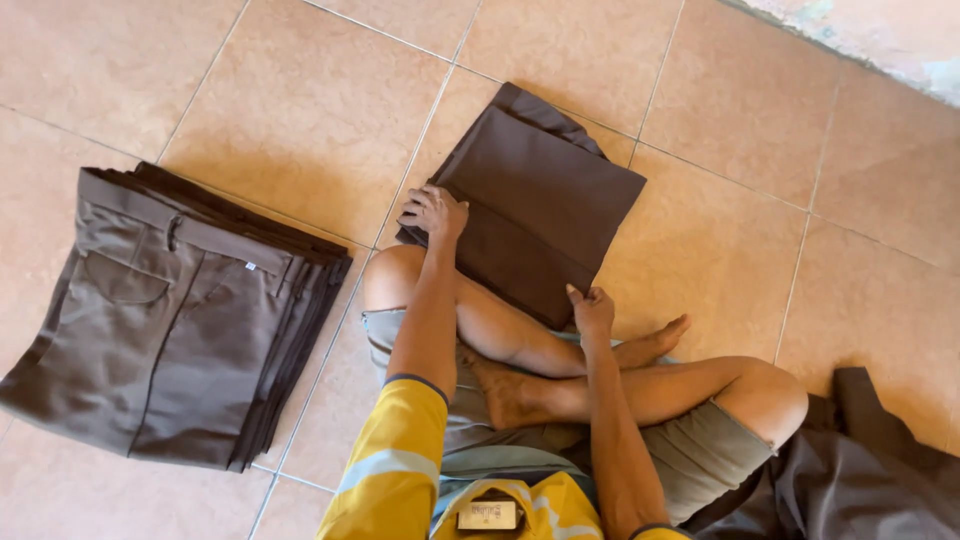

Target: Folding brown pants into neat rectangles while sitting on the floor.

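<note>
Brown folded cloth trousers lie under our hands: left hand presses flat, right hand pinches the near edge; keep corners squared.

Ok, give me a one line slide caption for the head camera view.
Seated cross-legged on a tiled floor, both hands press a folded brown garment beside stacked brown trousers.

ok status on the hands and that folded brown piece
Left hand flat on folded brown trousers, near corner. Right hand pinching its near edge. Stack of folded trousers apart on the left, nothing in the way.
</note>
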